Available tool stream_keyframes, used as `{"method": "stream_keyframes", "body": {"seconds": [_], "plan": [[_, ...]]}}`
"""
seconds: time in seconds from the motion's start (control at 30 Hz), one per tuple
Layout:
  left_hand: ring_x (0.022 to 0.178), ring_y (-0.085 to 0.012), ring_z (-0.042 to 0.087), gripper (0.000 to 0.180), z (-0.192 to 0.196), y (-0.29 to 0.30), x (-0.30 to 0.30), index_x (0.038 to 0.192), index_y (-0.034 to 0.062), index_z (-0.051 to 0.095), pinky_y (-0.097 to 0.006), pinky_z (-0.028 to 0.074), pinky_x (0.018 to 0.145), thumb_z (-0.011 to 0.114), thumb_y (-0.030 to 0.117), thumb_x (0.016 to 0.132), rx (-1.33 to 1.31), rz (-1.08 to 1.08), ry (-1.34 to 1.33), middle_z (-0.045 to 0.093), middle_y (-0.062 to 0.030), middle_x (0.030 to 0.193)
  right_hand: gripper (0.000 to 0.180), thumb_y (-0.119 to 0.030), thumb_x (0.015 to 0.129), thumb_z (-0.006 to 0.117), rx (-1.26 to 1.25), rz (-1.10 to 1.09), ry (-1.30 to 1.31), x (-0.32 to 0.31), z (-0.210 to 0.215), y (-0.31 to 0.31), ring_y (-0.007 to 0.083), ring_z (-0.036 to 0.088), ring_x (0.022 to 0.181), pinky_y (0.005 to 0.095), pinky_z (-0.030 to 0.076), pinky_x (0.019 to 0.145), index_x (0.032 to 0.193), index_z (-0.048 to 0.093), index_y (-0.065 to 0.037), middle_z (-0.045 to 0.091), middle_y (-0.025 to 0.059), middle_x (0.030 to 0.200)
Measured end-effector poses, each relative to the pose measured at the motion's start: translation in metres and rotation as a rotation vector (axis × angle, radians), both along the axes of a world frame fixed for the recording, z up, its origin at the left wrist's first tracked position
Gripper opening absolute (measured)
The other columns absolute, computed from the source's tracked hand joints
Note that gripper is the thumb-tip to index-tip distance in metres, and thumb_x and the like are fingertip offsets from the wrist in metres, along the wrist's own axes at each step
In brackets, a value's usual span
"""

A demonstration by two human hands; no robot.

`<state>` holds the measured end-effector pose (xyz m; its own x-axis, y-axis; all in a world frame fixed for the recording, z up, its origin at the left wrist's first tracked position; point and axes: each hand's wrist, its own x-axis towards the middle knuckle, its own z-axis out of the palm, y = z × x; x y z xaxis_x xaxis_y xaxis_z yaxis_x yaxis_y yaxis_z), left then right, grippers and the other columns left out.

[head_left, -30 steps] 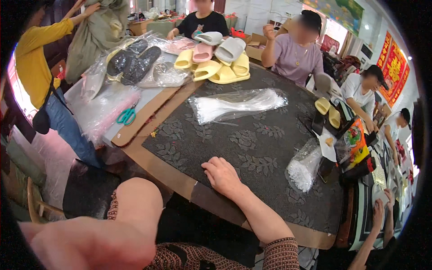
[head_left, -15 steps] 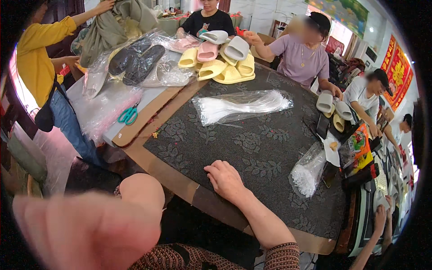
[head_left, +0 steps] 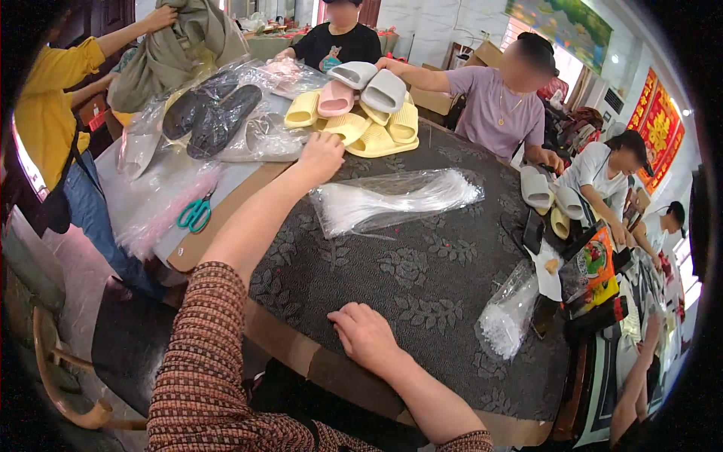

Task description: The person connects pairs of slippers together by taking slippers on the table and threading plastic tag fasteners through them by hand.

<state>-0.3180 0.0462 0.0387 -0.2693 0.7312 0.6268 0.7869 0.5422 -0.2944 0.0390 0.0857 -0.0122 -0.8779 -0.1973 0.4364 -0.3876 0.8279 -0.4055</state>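
- The dark patterned table cover (head_left: 422, 279) lies under both hands' fingers.
- The pile of yellow slippers (head_left: 354, 124) sits just beyond the left hand (head_left: 320, 154); its fingertips touch the nearest yellow sole, curled loosely, clamped on nothing that shows.
- The clear bag of white strips (head_left: 392, 200) lies just right of those fingers.
- The right hand (head_left: 365, 335) rests palm-down, fingers loosely together, empty.

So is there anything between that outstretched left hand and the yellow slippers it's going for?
Nothing visible stands in the way. The left hand is right at the near edge of the yellow slippers, with only bare dark mat beneath. The clear bag of white strips lies off to the side.
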Motion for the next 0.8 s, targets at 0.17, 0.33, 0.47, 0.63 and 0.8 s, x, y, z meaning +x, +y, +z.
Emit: {"method": "stream_keyframes", "body": {"seconds": [0.17, 0.33, 0.47, 0.63, 0.8], "plan": [[0.103, -0.0243, 0.053, 0.036, -0.022, 0.031, -0.051, 0.103, 0.0055, 0.062, -0.038, 0.039, 0.085, 0.067, 0.031, 0.078, -0.036, 0.346, -0.139, 0.061, -0.0089, 0.105, 0.023, -0.007, 0.078, 0.063, -0.026, 0.001, -0.042, -0.004, 0.003, 0.004, 0.0249, 0.056, 0.084, 0.0353, 0.047, 0.071, 0.101, 0.060, -0.006, 0.054, 0.0074, 0.089], [0.098, -0.0243, 0.056, 0.018, -0.045, 0.043, -0.076, 0.093, 0.0079, 0.066, -0.039, 0.038, 0.084, 0.053, 0.015, 0.082, 0.014, 0.422, -0.126, 0.065, -0.0085, 0.095, 0.025, -0.006, 0.076, 0.064, -0.051, 0.015, -0.070, -0.010, 0.004, 0.006, 0.0243, 0.056, 0.082, 0.0342, 0.047, 0.070, 0.101, 0.061, -0.006, 0.054, 0.0071, 0.090], [0.095, -0.0242, 0.056, 0.014, -0.038, 0.041, -0.076, 0.087, 0.0096, 0.065, -0.040, 0.036, 0.085, 0.053, 0.015, 0.081, 0.043, 0.403, -0.149, 0.066, -0.0081, 0.090, 0.026, -0.005, 0.075, 0.065, -0.073, 0.032, -0.057, -0.010, 0.002, 0.007, 0.0239, 0.057, 0.081, 0.0334, 0.047, 0.069, 0.101, 0.060, -0.007, 0.054, 0.0070, 0.089], [0.100, -0.0270, 0.057, 0.015, 0.028, 0.043, -0.059, 0.090, 0.0100, 0.064, -0.045, 0.038, 0.084, 0.056, 0.018, 0.080, 0.218, 0.352, -0.230, 0.067, -0.0095, 0.092, 0.021, -0.005, 0.077, 0.065, -0.066, 0.012, -0.021, -0.009, 0.002, 0.008, 0.0244, 0.057, 0.079, 0.0339, 0.048, 0.066, 0.097, 0.061, -0.007, 0.055, 0.0068, 0.087], [0.100, -0.0315, 0.060, 0.020, 0.108, 0.016, -0.040, 0.096, 0.0091, 0.063, -0.048, 0.045, 0.080, 0.055, 0.019, 0.081, 0.276, 0.291, -0.302, 0.066, -0.0134, 0.093, 0.018, -0.006, 0.077, 0.064, -0.083, 0.016, 0.034, -0.007, 0.001, 0.004, 0.0246, 0.057, 0.081, 0.0348, 0.048, 0.068, 0.095, 0.061, -0.006, 0.055, 0.0069, 0.087]]}}
